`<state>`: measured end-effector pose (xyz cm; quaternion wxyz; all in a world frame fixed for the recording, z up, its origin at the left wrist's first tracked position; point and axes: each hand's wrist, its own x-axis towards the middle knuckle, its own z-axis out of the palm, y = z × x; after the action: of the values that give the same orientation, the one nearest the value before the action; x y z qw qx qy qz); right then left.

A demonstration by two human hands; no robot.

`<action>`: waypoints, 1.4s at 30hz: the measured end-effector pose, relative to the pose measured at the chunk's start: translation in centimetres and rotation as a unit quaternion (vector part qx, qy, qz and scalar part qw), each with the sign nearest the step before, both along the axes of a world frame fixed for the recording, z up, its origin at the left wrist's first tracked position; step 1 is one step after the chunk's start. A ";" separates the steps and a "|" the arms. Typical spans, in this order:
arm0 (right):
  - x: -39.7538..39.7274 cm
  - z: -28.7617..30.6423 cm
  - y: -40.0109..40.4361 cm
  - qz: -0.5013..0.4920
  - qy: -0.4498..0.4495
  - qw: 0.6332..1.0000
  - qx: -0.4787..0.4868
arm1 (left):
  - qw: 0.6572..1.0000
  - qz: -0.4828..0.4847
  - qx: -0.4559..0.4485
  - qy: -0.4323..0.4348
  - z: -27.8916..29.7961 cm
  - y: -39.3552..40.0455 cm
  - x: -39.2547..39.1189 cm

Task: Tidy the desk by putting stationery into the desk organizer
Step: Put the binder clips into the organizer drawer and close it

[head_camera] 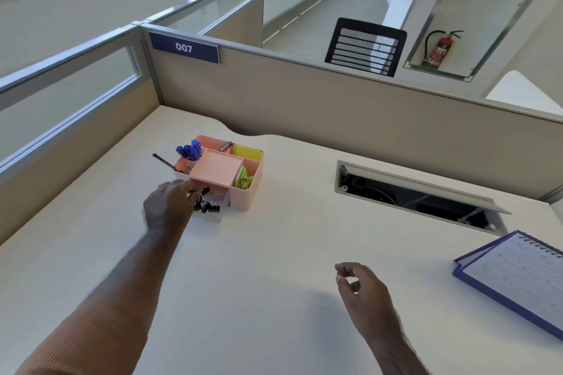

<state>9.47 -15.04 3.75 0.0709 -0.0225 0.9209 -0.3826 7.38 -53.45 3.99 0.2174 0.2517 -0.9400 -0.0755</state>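
Note:
A pink desk organizer [243,198] stands on the white desk, left of centre. Blue pens [190,150] stand in its back-left compartment, yellow sticky notes [248,153] fill the back-right one, and green clips [243,178] lie in the right one. A clear drawer of black binder clips [208,207] is pulled out at its front. My left hand [169,207] reaches to that drawer and pinches a black binder clip [204,191] over the pile. My right hand [364,291] hovers above the desk at lower right, fingers loosely curled and holding nothing.
A spiral notebook in a blue cover [518,277] lies at the right edge. An open cable tray [417,195] is sunk into the desk behind it. Beige partitions [304,106] wall the desk at the back and left. A black pen [164,161] leans out of the organizer's left side.

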 end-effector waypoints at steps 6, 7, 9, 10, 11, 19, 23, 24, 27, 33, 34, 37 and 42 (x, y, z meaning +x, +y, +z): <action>0.7 -0.2 2.0 -0.028 -0.007 1.000 -0.006 | 0.996 -0.078 -0.015 -0.040 -0.1 -0.8 -0.5; 0.8 -0.2 2.1 -0.030 -0.007 0.999 -0.008 | 0.995 -0.087 -0.011 -0.046 -0.3 -0.8 -0.5; 1.0 -0.3 2.3 -0.034 -0.007 0.999 -0.012 | 0.994 -0.098 -0.004 -0.058 -0.6 -1.1 -0.5; 1.0 -0.3 2.3 -0.033 -0.006 0.999 -0.014 | 0.993 -0.101 0.001 -0.060 -0.8 -1.2 -0.5; 1.0 -0.3 2.3 -0.031 -0.005 0.999 -0.014 | 0.993 -0.101 0.010 -0.060 -1.0 -1.2 -0.5; 0.8 -0.5 1.3 -0.016 0.008 1.000 -0.017 | 0.985 0.002 0.157 0.066 -2.3 -0.3 1.3; -0.9 -0.3 -1.4 0.075 0.069 0.993 0.067 | 0.905 0.175 0.336 0.193 -3.5 1.9 3.3; -1.6 -0.1 -2.7 0.105 0.088 0.986 0.096 | 0.875 0.201 0.388 0.208 -3.7 2.5 3.6; -4.0 1.2 -7.9 0.185 0.143 0.961 0.148 | 0.798 0.242 0.507 0.218 -4.6 4.6 3.8; -7.5 2.7 -18.2 0.271 0.141 0.925 0.225 | 0.720 0.237 0.598 0.259 -4.6 6.9 2.9; -7.9 2.7 -19.3 0.269 0.148 0.922 0.236 | 0.715 0.240 0.601 0.265 -4.4 7.1 2.7; -8.8 2.4 -21.4 0.254 0.175 0.915 0.261 | 0.706 0.245 0.606 0.272 -3.9 7.4 2.4; -10.6 1.9 -23.0 0.239 0.219 0.908 0.266 | 0.702 0.253 0.605 0.278 -3.7 7.4 2.2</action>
<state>-1.11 -38.06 5.68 -0.0400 -0.3052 0.9480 -0.0808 9.55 -46.07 0.28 0.2806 0.5249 -0.4897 -0.6371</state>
